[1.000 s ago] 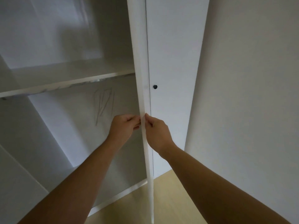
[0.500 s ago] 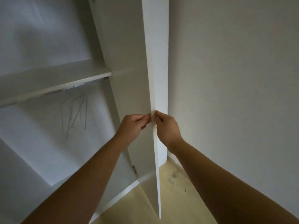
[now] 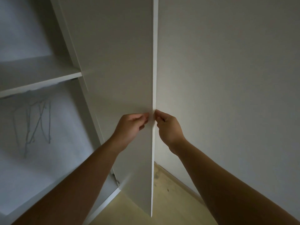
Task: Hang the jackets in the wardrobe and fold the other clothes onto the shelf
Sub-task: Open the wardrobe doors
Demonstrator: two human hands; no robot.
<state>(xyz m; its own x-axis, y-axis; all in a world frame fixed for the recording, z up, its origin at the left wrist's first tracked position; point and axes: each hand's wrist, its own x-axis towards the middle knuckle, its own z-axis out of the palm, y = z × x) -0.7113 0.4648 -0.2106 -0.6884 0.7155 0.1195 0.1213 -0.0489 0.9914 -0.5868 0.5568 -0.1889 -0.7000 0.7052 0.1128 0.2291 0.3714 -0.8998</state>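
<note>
The wardrobe door has swung wider than a second ago: its knobbed front no longer shows, and its plain inner face fills the centre of the frame. The wardrobe now stands open for hanging and folding, though no jackets or clothes are in view. At left its white shelf sits above grey scribbles. The left hand and right hand pinch the door's free edge, fingers curled, beside the wall.
</note>
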